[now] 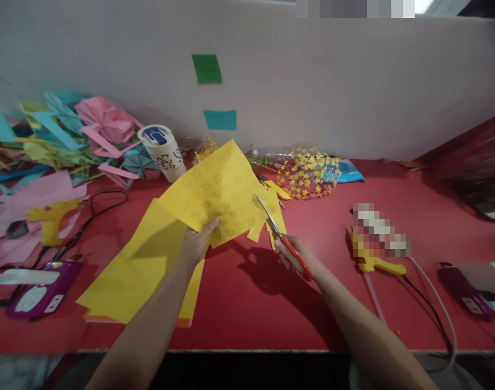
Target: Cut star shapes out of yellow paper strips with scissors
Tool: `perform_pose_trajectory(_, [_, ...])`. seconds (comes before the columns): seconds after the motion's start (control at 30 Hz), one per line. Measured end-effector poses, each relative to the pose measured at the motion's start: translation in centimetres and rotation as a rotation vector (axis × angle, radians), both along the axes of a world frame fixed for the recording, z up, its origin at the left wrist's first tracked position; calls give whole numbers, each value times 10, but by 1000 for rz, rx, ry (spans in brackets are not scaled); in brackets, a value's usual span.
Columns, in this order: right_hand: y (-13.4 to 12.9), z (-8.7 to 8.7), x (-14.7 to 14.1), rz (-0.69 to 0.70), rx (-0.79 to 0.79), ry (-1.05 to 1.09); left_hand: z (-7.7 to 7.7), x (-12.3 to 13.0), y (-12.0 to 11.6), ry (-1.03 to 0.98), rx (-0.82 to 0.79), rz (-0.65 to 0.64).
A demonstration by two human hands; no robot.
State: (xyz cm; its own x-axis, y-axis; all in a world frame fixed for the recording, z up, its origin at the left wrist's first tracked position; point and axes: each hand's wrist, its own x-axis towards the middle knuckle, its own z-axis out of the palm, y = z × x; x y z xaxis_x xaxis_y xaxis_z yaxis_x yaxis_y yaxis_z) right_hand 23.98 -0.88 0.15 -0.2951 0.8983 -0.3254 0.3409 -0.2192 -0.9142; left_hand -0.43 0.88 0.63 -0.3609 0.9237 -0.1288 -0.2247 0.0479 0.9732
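Right hand [305, 250], fingers curled round the scissors [295, 253], sits near-right of the sheet [226, 184], blades slanting up-left at its right corner; left hand [197, 241], farther from that corner, pinches the sheet's near edge

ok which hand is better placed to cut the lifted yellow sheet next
Likely the right hand: it holds the red-handled scissors near the right edge of the yellow sheet, while the left hand grips that sheet's lower edge and can steady it.

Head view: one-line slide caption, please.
Left hand holds a star-marked yellow sheet, right hand red-handled scissors, above a red table.
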Motion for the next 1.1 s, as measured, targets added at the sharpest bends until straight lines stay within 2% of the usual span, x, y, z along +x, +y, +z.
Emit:
perform_pose_trajectory(0.3, [0,1,-1,-21,2,-24,1,0,3,-29,9,-37])
perform_pose_trajectory(0.67, [-1,-7,1,-5,45,14,5,1,-2,30,-100,-62])
perform_pose_trajectory(1.0, [-2,1,-3,-32,36,-25,-4,0,0,-11,-88,-62])
perform_pose_trajectory(1.1, [-2,0,-3,-33,21,-9,-7,-2,-1,35,-79,-103])
